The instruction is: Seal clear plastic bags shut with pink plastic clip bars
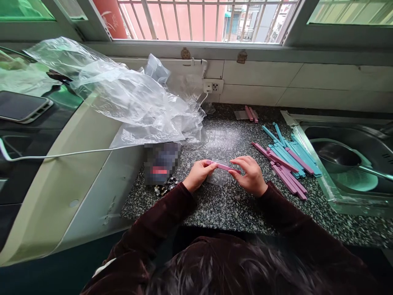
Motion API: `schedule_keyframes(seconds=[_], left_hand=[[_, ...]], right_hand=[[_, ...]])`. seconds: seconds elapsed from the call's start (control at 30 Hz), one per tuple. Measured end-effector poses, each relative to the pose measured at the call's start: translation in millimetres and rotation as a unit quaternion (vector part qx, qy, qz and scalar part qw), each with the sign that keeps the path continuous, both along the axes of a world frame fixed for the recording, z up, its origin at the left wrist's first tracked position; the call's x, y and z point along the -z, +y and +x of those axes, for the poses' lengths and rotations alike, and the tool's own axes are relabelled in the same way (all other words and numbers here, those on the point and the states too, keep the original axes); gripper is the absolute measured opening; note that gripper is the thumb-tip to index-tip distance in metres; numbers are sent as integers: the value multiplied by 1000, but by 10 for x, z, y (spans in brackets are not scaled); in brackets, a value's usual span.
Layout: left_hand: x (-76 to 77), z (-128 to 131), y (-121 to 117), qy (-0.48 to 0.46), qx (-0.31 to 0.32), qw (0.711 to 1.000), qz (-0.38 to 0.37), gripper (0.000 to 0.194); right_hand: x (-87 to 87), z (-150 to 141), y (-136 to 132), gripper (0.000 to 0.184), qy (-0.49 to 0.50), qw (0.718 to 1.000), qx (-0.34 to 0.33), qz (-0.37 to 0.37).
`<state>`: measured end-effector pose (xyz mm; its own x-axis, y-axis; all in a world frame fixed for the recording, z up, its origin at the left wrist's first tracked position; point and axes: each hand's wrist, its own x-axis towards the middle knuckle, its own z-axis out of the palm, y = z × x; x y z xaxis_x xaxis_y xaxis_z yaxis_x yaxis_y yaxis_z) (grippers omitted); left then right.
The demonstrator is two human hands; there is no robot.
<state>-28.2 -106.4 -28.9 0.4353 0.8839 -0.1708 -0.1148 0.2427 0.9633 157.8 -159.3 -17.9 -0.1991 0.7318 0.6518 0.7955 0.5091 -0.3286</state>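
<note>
A slim pink plastic bag-sealing clip (223, 166) lies level between my hands above the speckled counter. My left hand (198, 175) pinches its left end between thumb and fingers. Around the clip's right end, my right hand (250, 176) is open, thumb and index finger apart; the thumb seems to touch the clip. A small clear plastic bag (217, 179) shows beneath the clip, and I cannot tell whether it is held. To the right of my right hand, several pink clips (287, 180) lie beside and across several blue clips (278, 149).
Large crumpled clear plastic bags (138, 102) cover the back left. A blurred dark item (162, 162) lies left of my left hand. At right is a metal sink (322, 176) with a pan. Two pink clips (251, 114) lie near the wall. A white cable (67, 154) crosses the left side.
</note>
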Motion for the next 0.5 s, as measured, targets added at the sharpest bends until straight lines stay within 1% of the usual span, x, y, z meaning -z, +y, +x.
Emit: schedule_keyframes(seconds=[0.07, 0.23, 0.37, 0.5], left_hand=[[4, 4, -4, 0, 1, 1000, 1, 41], [30, 6, -3, 3, 4, 1000, 4, 41], [32, 9, -6, -1, 13, 1000, 6, 39], [-22, 3, -18, -21, 34, 999, 5, 34]], right_hand=[[1, -28, -1, 19, -30, 999, 3, 18], [16, -88, -3, 15, -92, 995, 14, 35], [15, -120, -7, 6, -95, 994, 20, 51], [-1, -126, -10, 3, -83, 995, 25, 54]])
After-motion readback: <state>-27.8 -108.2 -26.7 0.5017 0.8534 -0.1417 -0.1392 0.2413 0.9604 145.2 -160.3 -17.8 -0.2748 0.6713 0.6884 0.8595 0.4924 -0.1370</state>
